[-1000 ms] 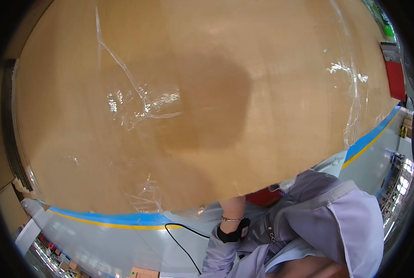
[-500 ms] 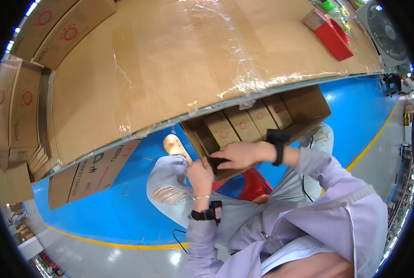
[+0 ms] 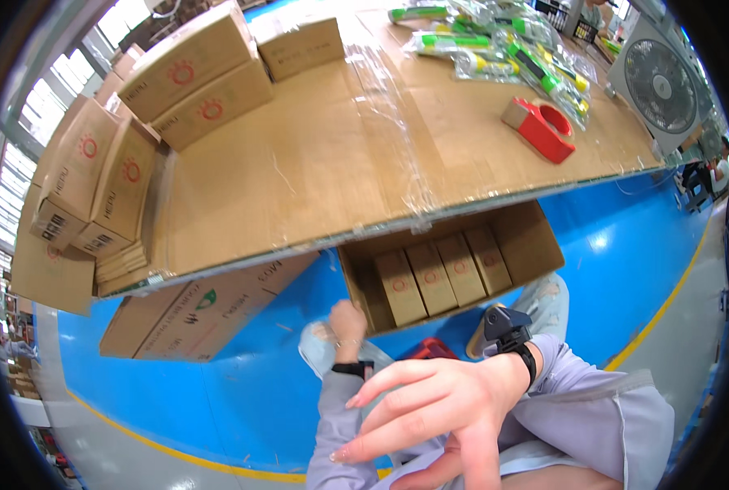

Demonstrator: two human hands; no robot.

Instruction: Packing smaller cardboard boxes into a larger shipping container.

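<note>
A large open brown carton (image 3: 532, 238) sits partly under the front edge of the table. Inside it, several small brown boxes (image 3: 399, 287) stand in a row, with a gap at the left end. My left hand (image 3: 348, 318) is closed at the carton's near left corner, its fingers seeming to grip the edge. In the foreground my right hand (image 3: 442, 408) is held up over my lap with fingers spread, holding nothing. Around its wrist is a black strap with a small device (image 3: 507, 321).
Cardboard covers the table (image 3: 299, 180). Brown boxes (image 3: 211, 106) are stacked on its left side. A red tape dispenser (image 3: 550, 145), bagged green and yellow items (image 3: 536, 65) and a grey fan (image 3: 661, 86) are at the right. A large printed carton (image 3: 193, 327) lies below the table's left edge.
My right hand has come out of the carton toward me and opened. My left hand stays at the carton's left corner. The view has tilted up, showing more of the table.
</note>
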